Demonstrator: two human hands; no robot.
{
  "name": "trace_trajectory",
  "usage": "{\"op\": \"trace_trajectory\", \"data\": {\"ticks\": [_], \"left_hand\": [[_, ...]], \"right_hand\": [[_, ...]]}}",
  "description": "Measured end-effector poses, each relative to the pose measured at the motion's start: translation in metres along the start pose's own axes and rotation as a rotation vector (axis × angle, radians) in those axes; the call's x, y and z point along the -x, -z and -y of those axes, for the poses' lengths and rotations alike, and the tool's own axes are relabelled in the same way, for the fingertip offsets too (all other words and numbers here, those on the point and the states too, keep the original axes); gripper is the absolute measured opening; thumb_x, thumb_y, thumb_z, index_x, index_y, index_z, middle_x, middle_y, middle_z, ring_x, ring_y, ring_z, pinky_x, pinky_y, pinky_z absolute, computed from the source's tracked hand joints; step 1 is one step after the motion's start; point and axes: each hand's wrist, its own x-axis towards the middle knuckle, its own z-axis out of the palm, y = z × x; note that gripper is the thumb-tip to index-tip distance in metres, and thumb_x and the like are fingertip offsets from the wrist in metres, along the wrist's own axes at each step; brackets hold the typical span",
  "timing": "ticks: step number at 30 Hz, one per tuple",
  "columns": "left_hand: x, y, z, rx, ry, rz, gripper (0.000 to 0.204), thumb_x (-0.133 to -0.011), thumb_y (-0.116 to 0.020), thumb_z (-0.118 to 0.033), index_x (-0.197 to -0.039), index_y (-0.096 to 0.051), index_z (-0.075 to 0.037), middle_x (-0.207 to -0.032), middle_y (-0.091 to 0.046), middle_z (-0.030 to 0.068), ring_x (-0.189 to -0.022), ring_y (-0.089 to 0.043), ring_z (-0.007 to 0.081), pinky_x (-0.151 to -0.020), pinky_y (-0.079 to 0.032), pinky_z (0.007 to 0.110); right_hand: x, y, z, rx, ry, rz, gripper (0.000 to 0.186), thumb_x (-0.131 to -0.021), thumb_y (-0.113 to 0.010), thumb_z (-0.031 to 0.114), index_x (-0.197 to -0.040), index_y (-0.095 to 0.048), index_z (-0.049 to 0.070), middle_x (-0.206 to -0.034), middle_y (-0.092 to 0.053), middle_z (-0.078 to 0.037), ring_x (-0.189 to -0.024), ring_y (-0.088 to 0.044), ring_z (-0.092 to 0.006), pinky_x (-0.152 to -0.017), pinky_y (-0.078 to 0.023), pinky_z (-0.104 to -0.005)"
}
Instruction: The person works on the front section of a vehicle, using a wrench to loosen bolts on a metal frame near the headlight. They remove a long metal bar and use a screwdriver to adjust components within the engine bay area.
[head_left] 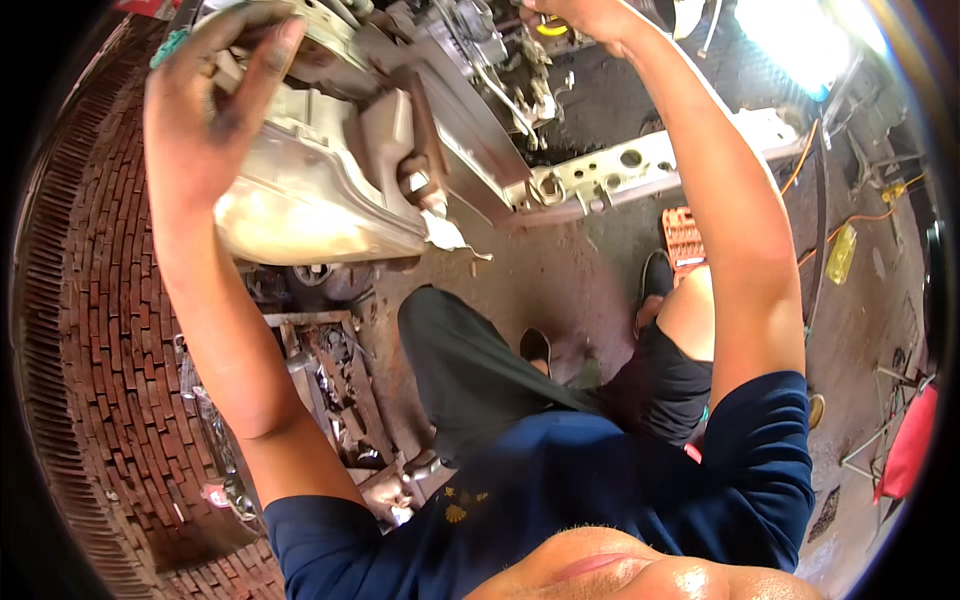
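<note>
My left hand [205,110], smudged dark with grease, is raised at the upper left beside a car's silver front body part [310,215]. Its thumb and fingers are apart and curved, with a gap between them. A bit of teal material [170,47] shows at the outer side of that hand; whether they touch I cannot tell. My right hand [595,22] reaches to the top edge over the engine bay, near a yellow ring-shaped part [551,26]. The picture's edge cuts off its fingers, so what they hold is hidden. Metal engine parts [470,40] lie between both hands.
A pale metal crossmember [640,165] with holes spans the front of the bay. A bright lamp [795,45] glares at upper right. On the floor are an orange tool case [683,237], an orange cable [800,165] and a tray of metal parts [345,380]. Brick paving [120,330] lies left.
</note>
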Motion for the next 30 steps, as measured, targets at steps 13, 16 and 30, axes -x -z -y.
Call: {"op": "trace_trajectory", "data": {"ticks": [13, 16, 30], "left_hand": [[-0.005, -0.020, 0.015, 0.121, 0.018, 0.009, 0.021, -0.100, -0.072, -0.007, -0.119, -0.076, 0.002, -0.107, -0.078, 0.0085, -0.101, -0.071, 0.0133, -0.093, -0.054, 0.028], [0.001, -0.007, 0.007, 0.069, 0.079, 0.034, 0.021, -0.099, -0.073, -0.005, -0.118, -0.076, 0.001, -0.108, -0.078, 0.0085, -0.101, -0.070, 0.0130, -0.094, -0.054, 0.028], [0.010, 0.004, 0.005, 0.031, 0.033, 0.000, 0.021, -0.098, -0.077, -0.013, -0.112, -0.076, 0.002, -0.099, -0.078, 0.0111, -0.091, -0.071, 0.0141, -0.086, -0.055, 0.029]], "right_hand": [[0.027, -0.038, -0.086, 0.301, 0.356, -0.412, 0.034, -0.098, -0.076, 0.034, -0.087, -0.072, 0.002, -0.074, -0.062, -0.002, -0.071, -0.054, -0.0124, -0.067, -0.047, -0.0315], [0.080, -0.095, -0.095, 0.702, 0.211, -0.324, 0.034, -0.095, -0.076, 0.036, -0.101, -0.073, 0.003, -0.092, -0.075, -0.018, -0.091, -0.073, -0.0372, -0.085, -0.056, -0.0420], [-0.023, -0.121, 0.045, 0.824, 0.233, -0.633, 0.031, -0.091, -0.066, 0.029, -0.094, -0.075, -0.001, -0.079, -0.073, -0.018, -0.071, -0.071, -0.0314, -0.071, -0.056, -0.0452]]}}
